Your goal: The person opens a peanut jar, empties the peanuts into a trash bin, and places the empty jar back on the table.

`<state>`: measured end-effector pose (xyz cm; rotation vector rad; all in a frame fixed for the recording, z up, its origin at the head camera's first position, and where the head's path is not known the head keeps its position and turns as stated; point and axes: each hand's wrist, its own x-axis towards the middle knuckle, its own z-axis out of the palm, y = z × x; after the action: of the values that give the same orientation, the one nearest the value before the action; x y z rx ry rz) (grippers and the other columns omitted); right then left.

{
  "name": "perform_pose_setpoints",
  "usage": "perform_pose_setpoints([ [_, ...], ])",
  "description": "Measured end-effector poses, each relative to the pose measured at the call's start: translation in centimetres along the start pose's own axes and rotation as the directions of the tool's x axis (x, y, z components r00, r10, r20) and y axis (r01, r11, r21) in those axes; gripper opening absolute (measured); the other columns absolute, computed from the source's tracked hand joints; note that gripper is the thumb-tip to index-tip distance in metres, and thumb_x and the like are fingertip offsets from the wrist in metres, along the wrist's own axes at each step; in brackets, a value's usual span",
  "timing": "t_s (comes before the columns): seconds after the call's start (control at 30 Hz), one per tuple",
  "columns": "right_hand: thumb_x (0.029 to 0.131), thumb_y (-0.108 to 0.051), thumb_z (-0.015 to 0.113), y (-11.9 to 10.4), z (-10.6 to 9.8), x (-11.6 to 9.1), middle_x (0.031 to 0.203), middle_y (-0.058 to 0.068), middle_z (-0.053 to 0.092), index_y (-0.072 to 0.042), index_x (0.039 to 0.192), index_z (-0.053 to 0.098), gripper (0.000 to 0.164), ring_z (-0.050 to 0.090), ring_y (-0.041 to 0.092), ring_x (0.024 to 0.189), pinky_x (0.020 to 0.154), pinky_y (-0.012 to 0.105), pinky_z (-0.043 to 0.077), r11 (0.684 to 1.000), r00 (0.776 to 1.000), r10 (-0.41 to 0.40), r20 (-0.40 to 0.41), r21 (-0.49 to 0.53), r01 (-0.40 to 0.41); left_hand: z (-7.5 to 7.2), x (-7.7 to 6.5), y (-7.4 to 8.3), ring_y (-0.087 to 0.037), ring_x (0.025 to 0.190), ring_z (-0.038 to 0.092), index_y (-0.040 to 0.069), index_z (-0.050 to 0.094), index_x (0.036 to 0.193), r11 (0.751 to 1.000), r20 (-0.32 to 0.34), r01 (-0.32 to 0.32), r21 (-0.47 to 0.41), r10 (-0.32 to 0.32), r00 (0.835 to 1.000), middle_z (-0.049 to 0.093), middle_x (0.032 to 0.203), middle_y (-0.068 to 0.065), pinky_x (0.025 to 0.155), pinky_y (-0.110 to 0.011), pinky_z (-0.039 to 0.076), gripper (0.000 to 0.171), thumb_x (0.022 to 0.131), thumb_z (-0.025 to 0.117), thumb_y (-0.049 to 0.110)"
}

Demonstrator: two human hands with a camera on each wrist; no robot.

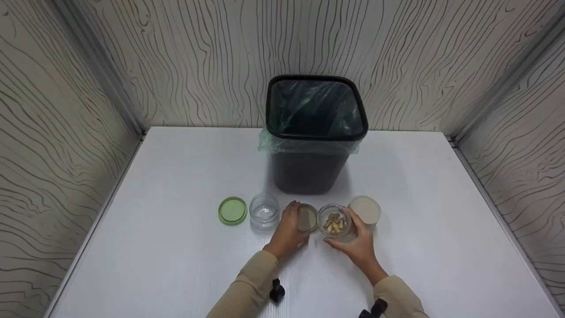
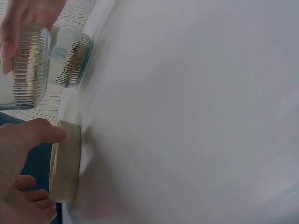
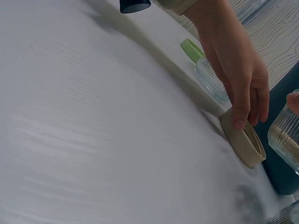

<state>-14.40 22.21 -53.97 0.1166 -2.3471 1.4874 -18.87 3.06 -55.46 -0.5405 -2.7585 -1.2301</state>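
My left hand (image 1: 286, 232) grips the rim of a round beige lid (image 1: 307, 218) that lies on the white table. Its thumb presses the near side in the left wrist view. Just right of it, my right hand (image 1: 359, 247) holds a ribbed clear glass jar (image 2: 30, 70) around its side. The jar has no lid on, and peanuts (image 1: 334, 223) show inside it. In the left wrist view this jar appears raised off the table. Beside my right hand stands a second ribbed jar (image 2: 70, 60) with brownish contents, capped by a beige lid (image 1: 365, 209).
Left of my left hand stands an uncapped clear glass jar (image 1: 265, 210). A green lid (image 1: 232, 210) lies beside that jar. Behind the row is a black bin (image 1: 309, 170) lined with a greenish plastic bag (image 1: 266, 140). Wood-grain patterned panels (image 1: 212, 62) enclose the table.
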Motion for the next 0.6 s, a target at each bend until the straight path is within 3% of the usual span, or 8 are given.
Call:
perform_pose_setpoints([
  [0.17, 0.054, -0.004, 0.092, -0.1, 0.0, 0.0, 0.133, 0.030, 0.055, 0.008, 0.133, 0.049, 0.091, 0.035, -0.024, 0.120, 0.103, -0.004, 0.028, 0.999, 0.999, -0.038, -0.009, -0.001, 0.038, -0.6, -0.3, 0.6, -0.043, 0.134, 0.044, -0.008, 0.037, 0.137, 1.000, 0.035, -0.008, -0.023, 0.009, 0.999, 0.040, 0.142, -0.031, 0.111, -0.047, 0.042, 0.075, 0.073, 0.075, 0.001],
  [0.43, 0.052, -0.001, 0.091, -0.5, -0.3, 0.2, 0.129, 0.033, 0.056, 0.012, 0.131, 0.049, 0.090, 0.036, -0.023, 0.121, 0.103, -0.004, 0.029, 0.996, 0.996, -0.093, 0.013, -0.007, 0.093, -1.9, -0.1, 1.4, -0.036, 0.130, 0.050, -0.004, 0.045, 0.130, 0.991, -0.018, -0.131, 0.012, 0.132, 0.991, 0.049, 0.136, -0.024, 0.111, -0.042, 0.045, 0.060, 0.079, 0.074, 0.006],
  [0.6, 0.051, -0.001, 0.091, -0.9, -0.6, 0.7, 0.128, 0.032, 0.057, 0.012, 0.130, 0.050, 0.090, 0.038, -0.023, 0.120, 0.103, -0.003, 0.030, 0.995, 0.995, -0.099, 0.014, -0.011, 0.099, -2.5, -0.1, 1.8, -0.032, 0.124, 0.056, -0.004, 0.048, 0.128, 0.985, -0.046, -0.171, -0.011, 0.171, 0.984, 0.054, 0.131, -0.020, 0.108, -0.040, 0.047, 0.058, 0.077, 0.074, 0.003],
])
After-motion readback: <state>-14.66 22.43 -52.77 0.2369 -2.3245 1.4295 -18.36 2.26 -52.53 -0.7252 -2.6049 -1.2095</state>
